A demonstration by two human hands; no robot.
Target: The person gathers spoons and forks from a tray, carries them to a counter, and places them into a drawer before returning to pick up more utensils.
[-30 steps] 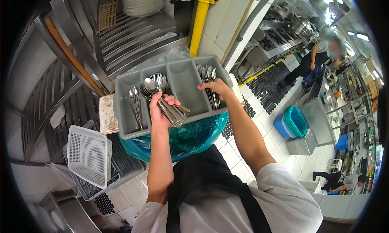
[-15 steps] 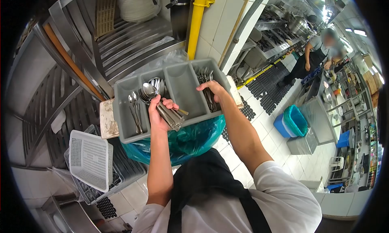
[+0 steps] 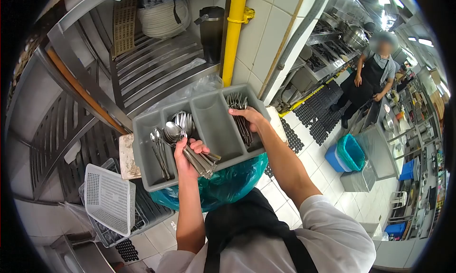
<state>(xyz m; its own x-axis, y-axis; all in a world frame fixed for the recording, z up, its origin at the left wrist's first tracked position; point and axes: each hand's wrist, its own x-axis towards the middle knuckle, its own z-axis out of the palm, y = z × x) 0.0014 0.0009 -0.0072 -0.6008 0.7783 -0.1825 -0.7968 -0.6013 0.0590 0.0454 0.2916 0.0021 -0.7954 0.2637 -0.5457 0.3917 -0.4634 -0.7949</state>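
My left hand (image 3: 191,158) is closed around a bunch of spoons (image 3: 175,130), bowls up and handles angling toward me, over the middle-left compartments of a grey cutlery tray (image 3: 209,107). My right hand (image 3: 249,119) reaches into the rightmost compartment, its thumb across a bundle of forks (image 3: 236,102); the other fingers are mostly hidden behind them. More forks (image 3: 189,123) lie behind the held spoons. In the leftmost compartment rest several small spoons (image 3: 160,154). No cutlery shows in the compartment between my hands.
Under the tray is a bin with a green liner (image 3: 228,183). A white perforated basket (image 3: 110,197) sits on a grey crate at lower left. Slatted metal shelving (image 3: 156,69) and a yellow pipe (image 3: 234,40) stand behind. Another person (image 3: 368,78) stands at the far right near a blue bin (image 3: 338,156).
The view has tilted, so the tray and both hands appear slightly lower. Both hands keep about the same place on the cutlery. The other person now stands more upright.
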